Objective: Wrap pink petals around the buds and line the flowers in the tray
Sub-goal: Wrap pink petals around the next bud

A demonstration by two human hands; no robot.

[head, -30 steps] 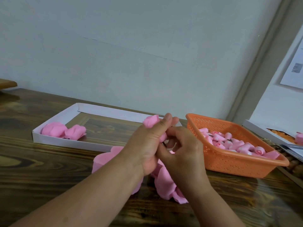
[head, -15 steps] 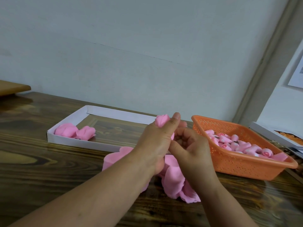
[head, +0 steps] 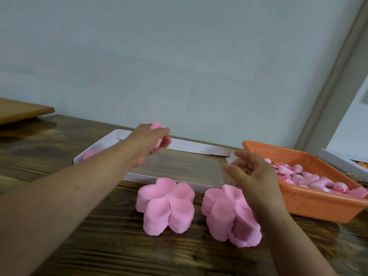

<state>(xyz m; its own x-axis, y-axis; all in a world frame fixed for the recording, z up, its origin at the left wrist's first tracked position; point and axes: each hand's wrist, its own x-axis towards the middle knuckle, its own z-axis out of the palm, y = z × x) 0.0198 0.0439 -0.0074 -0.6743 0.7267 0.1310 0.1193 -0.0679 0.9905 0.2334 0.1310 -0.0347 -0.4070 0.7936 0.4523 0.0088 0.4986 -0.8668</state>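
Observation:
My left hand (head: pixel 150 140) grips a wrapped pink flower (head: pixel 156 126) and holds it above the white cardboard tray (head: pixel 191 145). A pink flower (head: pixel 92 154) lies in the tray's left end, partly hidden by my forearm. My right hand (head: pixel 252 172) hovers with loosely curled fingers and nothing in it, between the tray and the orange basket (head: pixel 310 204) of pink buds (head: pixel 298 176). Two stacks of pink petals (head: pixel 166 204) (head: pixel 225 212) sit on the table in front of the tray; my right wrist covers part of the right stack.
The dark wooden table (head: pixel 59 140) runs to the grey wall. A light wooden board (head: pixel 22 112) sits at the far left. A white box (head: pixel 342 161) with orange contents lies behind the basket at the right edge.
My hands have parted. The left hand carried the flower forward and left over the tray. The right hand let go and drew toward the basket. The petal stacks are now uncovered.

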